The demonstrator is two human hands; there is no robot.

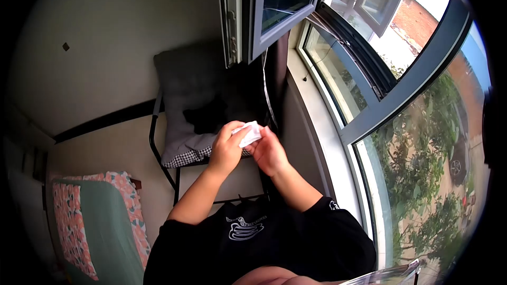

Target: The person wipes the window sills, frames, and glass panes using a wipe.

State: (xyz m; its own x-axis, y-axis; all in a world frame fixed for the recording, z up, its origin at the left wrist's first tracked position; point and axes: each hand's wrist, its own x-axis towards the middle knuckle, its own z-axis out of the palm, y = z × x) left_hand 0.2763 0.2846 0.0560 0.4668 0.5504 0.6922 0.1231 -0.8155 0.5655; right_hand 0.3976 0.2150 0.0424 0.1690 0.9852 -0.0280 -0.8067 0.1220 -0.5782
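Note:
A small, crumpled white tissue (250, 134) is held up in front of my chest, between my two hands. My left hand (227, 146) is closed on it, thumb and fingers gripping its left side. At the tissue's right edge is my right hand (269, 151), palm partly turned up, its curled fingers pinching the tissue. Some of those fingertips are hidden behind the tissue. Below and beyond both hands stands a chair with a grey cushion (177, 95), a black item (207, 116) lying on it.
An inward-opened window sash (288, 29) hangs at the upper middle. The white sill (317, 129) and fixed glass run along my right. Left of me is a bed or seat with a green and pink floral cover (108, 221). A dark chair leg (153, 137) stands on the floor.

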